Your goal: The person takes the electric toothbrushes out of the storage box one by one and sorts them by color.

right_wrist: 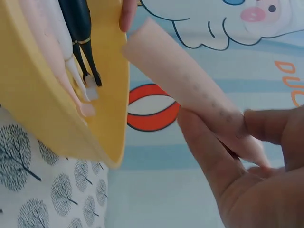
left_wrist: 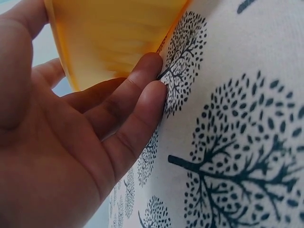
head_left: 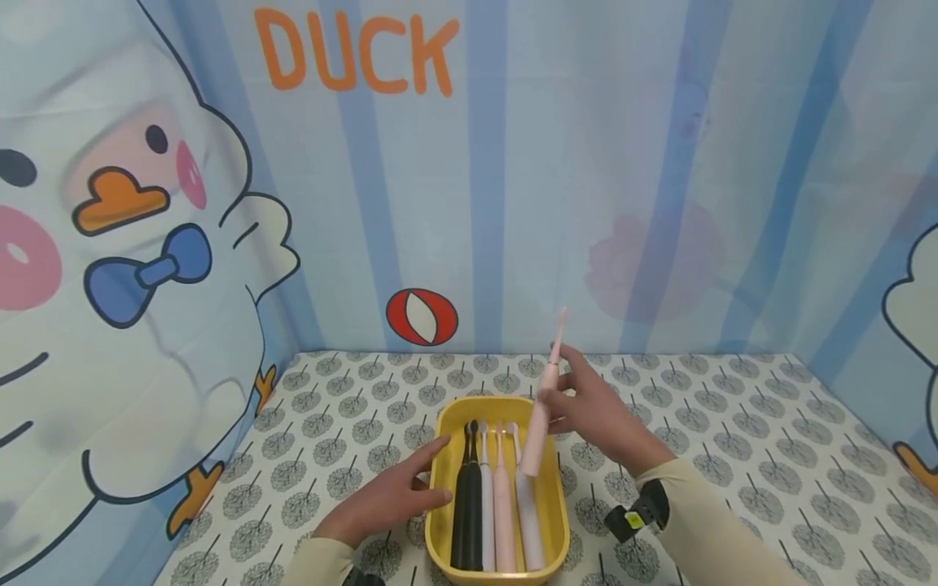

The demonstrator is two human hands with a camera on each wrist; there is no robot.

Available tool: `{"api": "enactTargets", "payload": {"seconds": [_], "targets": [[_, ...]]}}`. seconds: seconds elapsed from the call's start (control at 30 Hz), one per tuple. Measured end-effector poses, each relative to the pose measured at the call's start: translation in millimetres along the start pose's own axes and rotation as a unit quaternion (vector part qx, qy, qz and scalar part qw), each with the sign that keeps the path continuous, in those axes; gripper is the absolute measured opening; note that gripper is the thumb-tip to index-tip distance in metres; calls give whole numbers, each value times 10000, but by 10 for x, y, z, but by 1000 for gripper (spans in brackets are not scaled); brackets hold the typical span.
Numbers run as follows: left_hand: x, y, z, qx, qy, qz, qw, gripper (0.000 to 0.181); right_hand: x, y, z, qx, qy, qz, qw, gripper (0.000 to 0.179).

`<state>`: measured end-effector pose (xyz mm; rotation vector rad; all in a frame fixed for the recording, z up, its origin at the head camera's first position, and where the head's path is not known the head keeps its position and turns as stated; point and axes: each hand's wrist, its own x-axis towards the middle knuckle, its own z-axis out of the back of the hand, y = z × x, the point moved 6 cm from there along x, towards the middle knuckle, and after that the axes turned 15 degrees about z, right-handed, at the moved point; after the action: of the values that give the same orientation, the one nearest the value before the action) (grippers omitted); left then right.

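- The right hand (head_left: 589, 407) grasps a pink toothbrush (head_left: 540, 419) between thumb and fingers; the brush tilts, its head uppermost.
- Its base end seems to hang over the right side of the yellow bin (head_left: 498, 578) — depth is hard to judge there.
- The left hand (head_left: 384, 500) is unclenched, its relaxed fingers resting against the bin's left side.
- In the bin, from left, lie two black toothbrushes (head_left: 475, 513), a pale one (head_left: 487, 513), a second pink one (head_left: 503, 521) and another pale one (head_left: 529, 521) — all heads pointing away from the person.
- The bin stands on a tree-print cloth (head_left: 681, 439).
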<state>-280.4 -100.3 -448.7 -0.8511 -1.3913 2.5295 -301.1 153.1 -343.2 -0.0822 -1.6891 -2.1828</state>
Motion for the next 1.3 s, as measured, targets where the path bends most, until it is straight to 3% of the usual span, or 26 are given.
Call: {"api": "enactTargets", "payload": {"seconds": [0.13,0.27,0.4,0.53,0.7,0.83,1.03,1.3], "targets": [[5,8,-7,25,-9,6,10000,72,7,63,150,-173,-427,405,9981,69],[9,5,-2,31,-37,0,10000,71,5,125,284,-703,-875,741,9909,69],[10,5,2,-6,-34,-19,10000,71,-15,167,375,-1593,-1154,1044,9749,68],[10,8,-2,8,-59,-48,10000,71,-29,158,404,-2450,-1249,1330,9522,65],[0,11,-5,17,-92,-74,9999,71,-38,28,417,-3015,-1294,1315,9354,61],[-12,5,-6,20,-86,-99,9999,71,-33,-140,430,-3187,-1259,1047,9336,56],[-8,17,-8,59,-128,-56,9999,72,-6,-393,401,-3213,-1006,794,9383,50],[6,42,-1,34,-155,21,9999,71,-11,-557,345,-3194,-912,533,9417,43]]}}
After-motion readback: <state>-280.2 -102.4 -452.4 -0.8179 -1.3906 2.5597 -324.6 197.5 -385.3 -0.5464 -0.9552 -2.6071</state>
